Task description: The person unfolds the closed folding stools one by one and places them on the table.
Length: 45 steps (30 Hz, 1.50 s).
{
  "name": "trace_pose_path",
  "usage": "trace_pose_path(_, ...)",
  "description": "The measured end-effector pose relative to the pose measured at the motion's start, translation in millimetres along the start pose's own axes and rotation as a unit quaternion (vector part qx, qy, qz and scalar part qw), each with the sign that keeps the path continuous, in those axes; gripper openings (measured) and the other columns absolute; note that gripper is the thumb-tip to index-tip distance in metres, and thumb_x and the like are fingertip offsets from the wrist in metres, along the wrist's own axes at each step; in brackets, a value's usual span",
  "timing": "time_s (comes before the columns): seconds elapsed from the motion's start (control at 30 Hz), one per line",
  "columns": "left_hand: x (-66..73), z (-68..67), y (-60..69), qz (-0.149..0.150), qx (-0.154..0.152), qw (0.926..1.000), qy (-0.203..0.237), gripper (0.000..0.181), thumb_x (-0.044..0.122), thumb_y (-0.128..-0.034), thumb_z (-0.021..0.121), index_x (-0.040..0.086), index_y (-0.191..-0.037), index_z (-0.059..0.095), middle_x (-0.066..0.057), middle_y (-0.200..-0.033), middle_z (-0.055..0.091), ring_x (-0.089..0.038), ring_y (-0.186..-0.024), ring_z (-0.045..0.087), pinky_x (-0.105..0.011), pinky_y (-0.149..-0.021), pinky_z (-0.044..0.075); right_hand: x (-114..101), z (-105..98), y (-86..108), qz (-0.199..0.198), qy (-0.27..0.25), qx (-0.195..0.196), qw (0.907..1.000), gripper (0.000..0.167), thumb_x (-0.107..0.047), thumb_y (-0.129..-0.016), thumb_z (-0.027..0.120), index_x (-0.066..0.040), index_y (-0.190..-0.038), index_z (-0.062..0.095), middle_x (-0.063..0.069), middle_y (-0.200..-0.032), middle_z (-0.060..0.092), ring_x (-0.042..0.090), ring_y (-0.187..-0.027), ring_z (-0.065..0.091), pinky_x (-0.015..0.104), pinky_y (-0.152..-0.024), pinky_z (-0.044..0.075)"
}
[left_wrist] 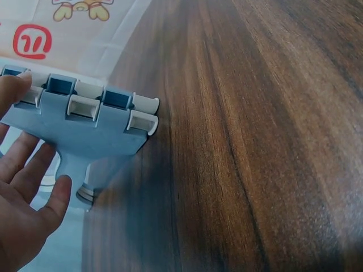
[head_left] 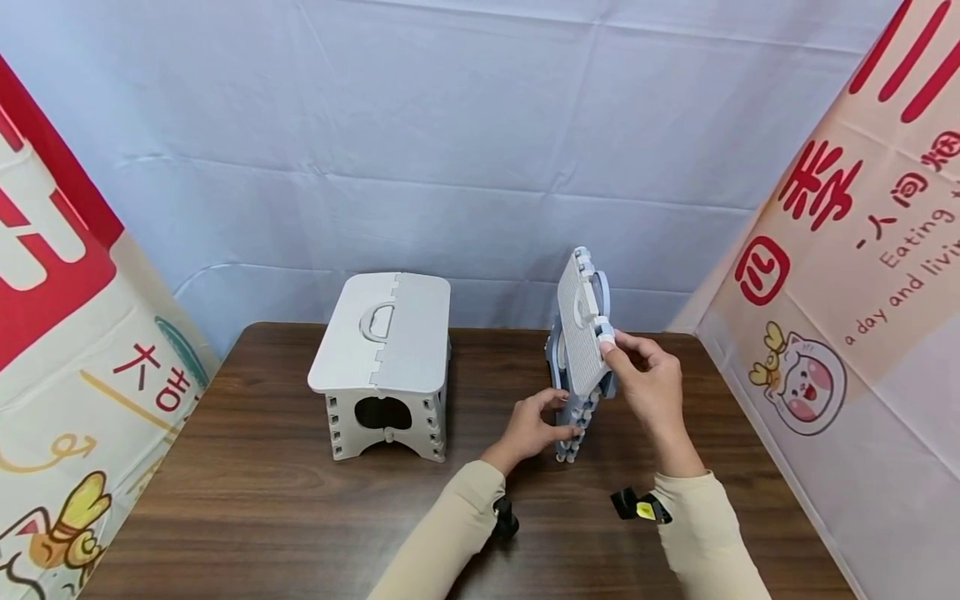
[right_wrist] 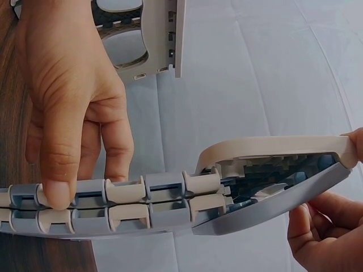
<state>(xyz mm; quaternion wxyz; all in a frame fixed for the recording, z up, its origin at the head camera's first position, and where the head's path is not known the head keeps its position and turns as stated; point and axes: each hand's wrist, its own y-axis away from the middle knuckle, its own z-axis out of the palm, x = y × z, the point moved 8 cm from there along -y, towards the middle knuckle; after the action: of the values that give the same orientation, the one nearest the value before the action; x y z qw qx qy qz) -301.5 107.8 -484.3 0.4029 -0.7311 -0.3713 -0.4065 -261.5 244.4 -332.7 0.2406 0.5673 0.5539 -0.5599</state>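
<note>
A partly folded blue-and-white folding stool [head_left: 579, 333] stands on edge at the right of the table, its two top halves angled close together. My left hand [head_left: 531, 429] holds the lower front end; in the left wrist view its thumb lies on the hinge knuckles and the fingers spread beside the blue leg panel [left_wrist: 74, 136]. My right hand [head_left: 654, 387] pinches the stool's upper edge between thumb and fingers. From the right wrist view, a narrow wedge gap shows between the white and blue top halves [right_wrist: 278, 195]. Part of the stool's far side is hidden.
A white folding stool [head_left: 382, 333] stands unfolded and upright on the table, left of the hands. The dark wooden table [head_left: 247, 500] meets a pale cloth backdrop [head_left: 450, 167] behind. Printed cloth panels [head_left: 847, 333] flank both sides.
</note>
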Motion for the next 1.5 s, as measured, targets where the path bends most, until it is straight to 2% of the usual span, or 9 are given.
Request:
trace_pose_path(0.13, -0.7, -2.2, 0.3, -0.007, 0.001, 1.0, -0.003, 0.045, 0.015, -0.0746, 0.079, 0.01, -0.116, 0.061, -0.007, -0.105, 0.066, -0.02, -0.1, 0.062, -0.034, -0.084, 0.048, 0.3, 2.1, -0.9, -0.01, 0.0, -0.027, 0.9996, 0.037, -0.02, -0.088, 0.065, 0.002, -0.117, 0.063, 0.002, -0.096, 0.062, 0.01, -0.078, 0.055, 0.018, -0.062, 0.045)
trace_pose_path(0.3, -2.3, -0.5, -0.3, -0.015, -0.004, 0.9998, -0.008, 0.044, 0.017, -0.0748, 0.079, 0.011, -0.115, 0.062, -0.006, -0.107, 0.066, -0.018, -0.1, 0.061, -0.037, -0.084, 0.047, -0.2, -1.2, 0.7, -0.03, -0.028, -0.084, 0.9956, 0.038, -0.017, -0.092, 0.061, 0.005, -0.123, 0.057, -0.002, -0.102, 0.061, 0.01, -0.086, 0.055, 0.017, -0.069, 0.045)
trace_pose_path(0.53, -6.8, 2.3, 0.1, -0.03, -0.004, 0.9995, -0.007, 0.044, 0.017, -0.0741, 0.08, 0.011, -0.114, 0.062, -0.005, -0.107, 0.065, -0.025, -0.1, 0.06, -0.036, -0.084, 0.047, 4.9, -5.7, 5.4, -0.064, -0.063, -0.138, 0.9863, 0.041, -0.003, -0.09, 0.059, 0.004, -0.13, 0.05, 0.0, -0.115, 0.058, 0.015, -0.097, 0.054, 0.019, -0.075, 0.044)
trace_pose_path(0.77, -5.0, 2.0, 0.5, -0.017, 0.005, 0.9996, -0.019, 0.044, 0.017, -0.0729, 0.081, 0.009, -0.112, 0.063, -0.004, -0.106, 0.066, -0.019, -0.098, 0.061, -0.034, -0.084, 0.047, 13.7, -6.5, 8.9, -0.086, -0.127, -0.172, 0.9731, 0.055, 0.015, -0.081, 0.059, 0.008, -0.133, 0.042, 0.006, -0.118, 0.055, 0.018, -0.101, 0.052, 0.021, -0.081, 0.045)
trace_pose_path(0.97, -6.3, 1.7, -0.4, -0.018, 0.008, 0.9996, -0.019, 0.043, 0.016, -0.0724, 0.081, 0.009, -0.111, 0.063, -0.002, -0.107, 0.066, -0.019, -0.098, 0.061, -0.035, -0.085, 0.047, 25.4, -3.8, 10.4, -0.084, -0.139, -0.183, 0.9696, 0.064, 0.021, -0.075, 0.062, 0.009, -0.134, 0.039, 0.007, -0.116, 0.055, 0.017, -0.1, 0.053, 0.022, -0.081, 0.046)
trace_pose_path(1.27, -1.5, -0.8, -2.4, -0.022, 0.009, 0.9996, -0.014, 0.043, 0.015, -0.0723, 0.081, 0.007, -0.111, 0.065, -0.003, -0.108, 0.066, -0.008, -0.099, 0.059, -0.034, -0.086, 0.046, 47.4, -0.4, 11.9, -0.068, -0.114, -0.197, 0.9713, 0.066, 0.016, -0.077, 0.065, 0.004, -0.136, 0.039, 0.006, -0.115, 0.055, 0.017, -0.1, 0.054, 0.025, -0.081, 0.047)
trace_pose_path(1.5, -3.3, -0.4, 0.1, -0.037, 0.009, 0.9993, -0.005, 0.041, 0.015, -0.0723, 0.081, 0.006, -0.109, 0.066, -0.003, -0.108, 0.066, -0.011, -0.099, 0.06, -0.037, -0.086, 0.046, 68.6, 6.2, 16.6, -0.032, -0.113, -0.217, 0.969, 0.06, 0.012, -0.078, 0.067, 0.005, -0.133, 0.041, 0.005, -0.11, 0.056, 0.014, -0.096, 0.056, 0.023, -0.078, 0.048)
